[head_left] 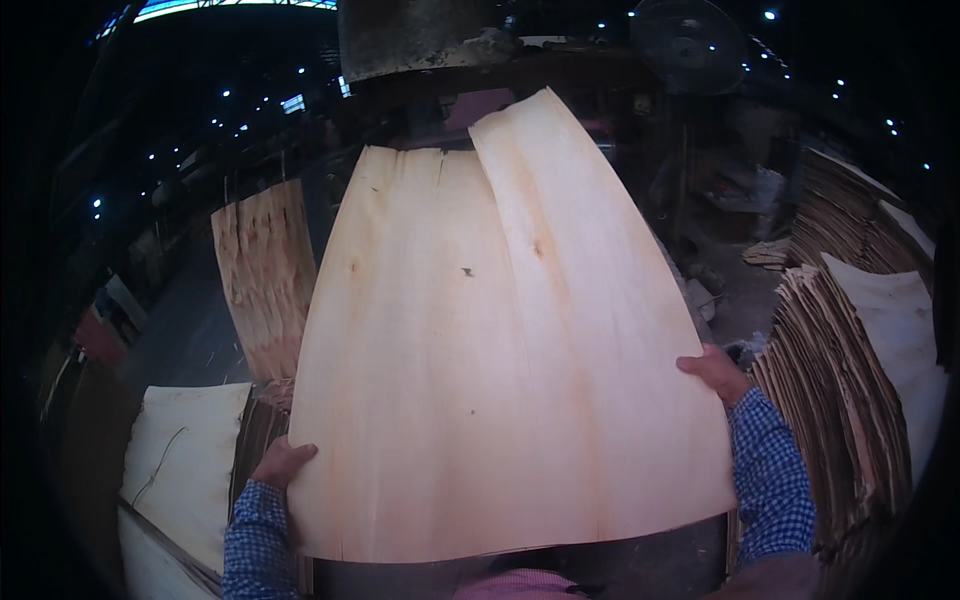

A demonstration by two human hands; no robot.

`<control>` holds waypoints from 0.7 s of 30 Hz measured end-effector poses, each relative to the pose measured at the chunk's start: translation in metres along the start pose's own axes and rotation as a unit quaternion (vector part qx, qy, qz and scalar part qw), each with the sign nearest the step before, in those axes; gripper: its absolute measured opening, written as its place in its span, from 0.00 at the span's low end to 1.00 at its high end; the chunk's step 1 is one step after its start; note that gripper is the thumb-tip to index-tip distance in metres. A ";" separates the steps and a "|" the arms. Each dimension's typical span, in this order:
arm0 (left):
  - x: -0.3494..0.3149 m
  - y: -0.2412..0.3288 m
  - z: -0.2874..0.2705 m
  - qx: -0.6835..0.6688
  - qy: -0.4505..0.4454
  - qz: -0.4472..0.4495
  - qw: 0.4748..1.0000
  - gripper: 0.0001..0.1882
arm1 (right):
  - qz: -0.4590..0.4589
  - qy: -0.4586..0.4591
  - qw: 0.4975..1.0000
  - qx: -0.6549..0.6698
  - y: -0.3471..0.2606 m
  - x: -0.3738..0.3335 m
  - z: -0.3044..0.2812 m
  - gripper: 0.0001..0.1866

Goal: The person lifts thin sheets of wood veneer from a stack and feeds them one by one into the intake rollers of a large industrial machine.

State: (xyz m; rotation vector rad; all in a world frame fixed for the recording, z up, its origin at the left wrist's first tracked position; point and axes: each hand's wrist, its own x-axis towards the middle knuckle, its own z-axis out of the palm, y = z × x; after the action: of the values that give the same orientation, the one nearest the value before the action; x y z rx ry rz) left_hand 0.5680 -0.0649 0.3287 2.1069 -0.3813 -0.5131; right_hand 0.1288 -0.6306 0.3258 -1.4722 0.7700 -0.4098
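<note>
A large, thin, pale sheet of wood veneer (430,350) spreads across the middle of the view, with small knots and dark marks. Its right part reaches further at the far end, overlapping along a slanting line; whether this is a split or a second sheet I cannot tell. My left hand (284,463) grips the left edge near the close end, thumb on top. On the right edge, somewhat further away, my right hand (716,373) pinches the sheet the same way. The fingers beneath are hidden by the veneer.
Tall stacks of veneer (820,390) stand close on the right. Pale sheets (190,460) lie at the near left, and a rippled brownish stack (264,280) is beyond them. Dark machinery (430,40) and a round fan-like guard (688,45) stand at the far side.
</note>
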 end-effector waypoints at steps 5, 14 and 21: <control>0.155 -0.105 0.107 0.239 0.001 -0.033 0.971 0.24 | 0.112 0.201 0.811 -0.538 0.106 0.067 -0.053 0.22; 0.129 -0.098 0.155 0.132 0.258 0.081 0.954 0.16 | -0.014 0.308 0.803 -0.509 0.212 -0.036 -0.031 0.25; -0.028 0.013 0.258 -0.348 -0.138 -0.148 0.916 0.13 | 0.036 0.251 0.889 -0.381 0.140 -0.030 -0.075 0.23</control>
State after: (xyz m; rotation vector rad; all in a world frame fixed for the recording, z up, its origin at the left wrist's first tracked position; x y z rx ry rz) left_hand 0.4155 -0.2425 0.2159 1.3983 -0.0130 -0.9700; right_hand 0.0281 -0.6525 0.2008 -2.0875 1.5170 -0.4644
